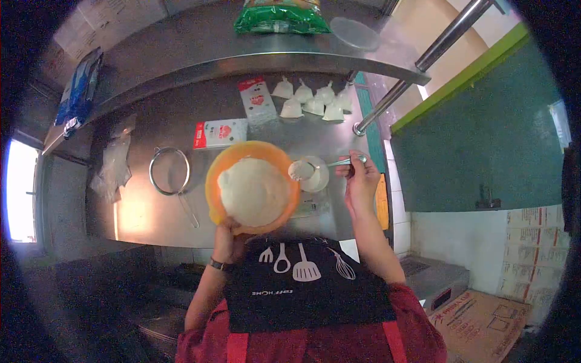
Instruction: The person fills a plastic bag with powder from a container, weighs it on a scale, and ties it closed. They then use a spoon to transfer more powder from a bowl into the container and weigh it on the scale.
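Spooning powder (254, 192) seems the step: right fingers (357, 170) pinch the spoon (336, 163), left fingers (228, 224) grip the bowl (213, 187) beyond them; next likely calls for level carrying.

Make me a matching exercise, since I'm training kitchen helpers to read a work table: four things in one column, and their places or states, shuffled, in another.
Things:
1. Orange bowl
2. Metal spoon
3. Wire-handled sieve
4. Knotted bags

Places or states:
A. Lying on the table to the left of the bowl
B. Held in the right hand, loaded with white powder
C. Clustered beside a red-and-white pack
D. Gripped at its rim by the left hand

Right pairs: 1-D, 2-B, 3-A, 4-C
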{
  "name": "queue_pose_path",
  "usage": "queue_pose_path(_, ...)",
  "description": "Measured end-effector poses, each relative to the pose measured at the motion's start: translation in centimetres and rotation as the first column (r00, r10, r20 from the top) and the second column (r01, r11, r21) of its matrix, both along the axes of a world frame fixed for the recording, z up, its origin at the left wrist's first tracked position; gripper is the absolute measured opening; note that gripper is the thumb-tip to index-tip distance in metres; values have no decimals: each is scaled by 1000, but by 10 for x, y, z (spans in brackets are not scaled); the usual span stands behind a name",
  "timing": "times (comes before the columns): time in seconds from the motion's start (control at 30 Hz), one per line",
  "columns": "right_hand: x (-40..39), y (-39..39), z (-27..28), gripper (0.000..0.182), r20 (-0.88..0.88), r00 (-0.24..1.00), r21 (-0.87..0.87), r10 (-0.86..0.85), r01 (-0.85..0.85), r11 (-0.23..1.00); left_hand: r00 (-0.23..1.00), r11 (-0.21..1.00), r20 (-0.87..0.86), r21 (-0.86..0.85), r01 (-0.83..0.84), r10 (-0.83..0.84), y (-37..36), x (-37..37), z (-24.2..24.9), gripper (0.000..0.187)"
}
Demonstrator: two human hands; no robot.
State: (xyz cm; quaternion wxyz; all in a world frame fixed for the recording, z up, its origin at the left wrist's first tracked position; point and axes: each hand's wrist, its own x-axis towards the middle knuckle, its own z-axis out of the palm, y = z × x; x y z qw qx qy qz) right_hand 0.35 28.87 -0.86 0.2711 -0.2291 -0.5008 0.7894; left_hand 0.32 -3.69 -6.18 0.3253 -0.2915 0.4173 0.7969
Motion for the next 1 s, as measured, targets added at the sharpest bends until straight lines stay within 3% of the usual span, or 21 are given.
queue_pose_path(0.03,1,3,-2,15,8,1000,1,-24,24,1000,1000,1000,5,-2,0,0,-7,5,-1,27)
queue_pose_path(0.1,2,10,-11,15,17,999,0,-39,39,999,984,998,-178,-58,-29,18,-21,16,-4,27)
queue_pose_path(0.13,4,13,-20,15,42,996,40,-80,79,996,984,998,-177,-60,-36,25,-29,21,-6,27)
queue_pose_path(0.2,7,13,-37,15,66,991,80,-114,109,991,990,964,-83,-234,-127,110,-38,28,-10,33)
queue_pose_path(0.27,12,9,-51,15,44,992,275,-115,99,956,984,974,-120,-165,-153,135,-38,33,-7,35)
queue_pose_path(0.3,16,7,-58,15,46,993,276,-110,93,957,975,981,-158,-94,-171,155,-36,36,-3,37)
queue_pose_path(0.33,20,4,-64,14,86,995,576,-46,-12,817,974,980,-156,-93,-178,162,-33,38,3,37)
queue_pose_path(0.37,22,1,-65,13,141,990,806,4,-117,580,970,978,-170,-90,-191,173,-29,38,9,39)
queue_pose_path(0.4,22,-2,-64,13,142,990,806,10,-121,579,966,975,-183,-87,-202,184,-26,39,12,41)
queue_pose_path(0.47,23,-9,-53,17,57,992,924,109,-94,370,965,966,-181,-142,-215,189,-25,41,11,35)
queue_pose_path(0.5,24,-9,-51,17,55,992,925,115,-94,367,965,955,-180,-195,-224,189,-24,42,9,28)
queue_pose_path(0.6,29,-12,-37,17,14,999,881,45,-34,471,972,956,-216,-251,-152,97,-48,43,-57,14)
queue_pose_path(0.67,30,-24,-9,18,-41,999,553,-30,47,832,971,946,-230,-294,-133,65,-26,35,-22,7)
queue_pose_path(0.7,27,-30,-1,21,-67,997,417,-30,56,907,971,939,-241,-332,-93,11,-13,30,-3,3)
queue_pose_path(0.73,23,-35,4,21,-71,997,411,-25,52,910,970,936,-245,-338,-99,14,-5,26,6,3)
queue_pose_path(0.8,15,-40,11,21,-5,995,403,102,-91,910,985,986,-140,-114,-118,102,8,21,16,4)
queue_pose_path(0.83,11,-39,6,21,44,991,418,126,-133,899,984,987,-147,-113,-115,98,13,20,16,4)
queue_pose_path(0.93,0,-50,-11,21,-19,986,360,165,-147,921,991,996,-132,-77,-47,36,22,13,3,6)
queue_pose_path(1.0,-2,-56,-15,21,-4,982,348,190,-177,921,973,975,-199,-212,70,-113,26,7,-5,13)
